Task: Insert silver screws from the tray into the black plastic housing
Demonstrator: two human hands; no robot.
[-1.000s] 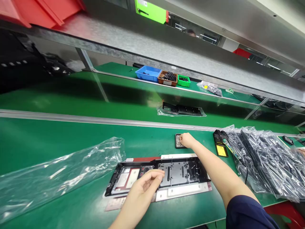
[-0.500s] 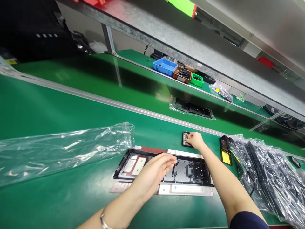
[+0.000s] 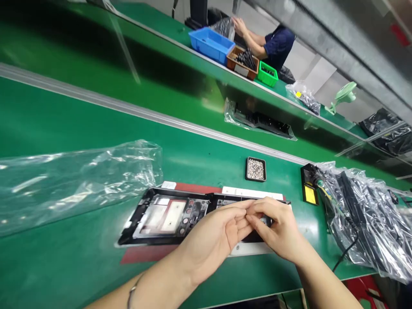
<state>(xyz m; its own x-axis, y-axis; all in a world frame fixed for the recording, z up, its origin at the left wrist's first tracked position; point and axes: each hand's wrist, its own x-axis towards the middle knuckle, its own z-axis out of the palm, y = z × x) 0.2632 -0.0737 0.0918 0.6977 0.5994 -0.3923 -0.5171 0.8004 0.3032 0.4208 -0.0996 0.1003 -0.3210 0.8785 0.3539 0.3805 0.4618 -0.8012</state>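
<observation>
A long black plastic panel [image 3: 167,214] lies on a red and white fixture plate [image 3: 144,254] on the green bench. My left hand [image 3: 212,234] is held palm up over the panel's right part, fingers loosely apart. My right hand [image 3: 277,227] is beside it, fingertips pinched against the left palm; whatever they hold is too small to see. A small black tray of silver screws [image 3: 255,169] sits behind the panel, a hand's width from both hands.
A crumpled clear plastic bag [image 3: 74,180] lies left of the panel. Bagged black parts [image 3: 363,214] and a soldering iron stand [image 3: 309,189] are at the right. Another bagged panel [image 3: 260,122] rests on the conveyor. Blue [image 3: 210,43], brown [image 3: 242,62] and green [image 3: 268,74] bins and a seated person [image 3: 273,40] are beyond.
My right hand left the screw tray and came back to meet my left hand over the panel. The left hand turned palm up. The view tilted downward.
</observation>
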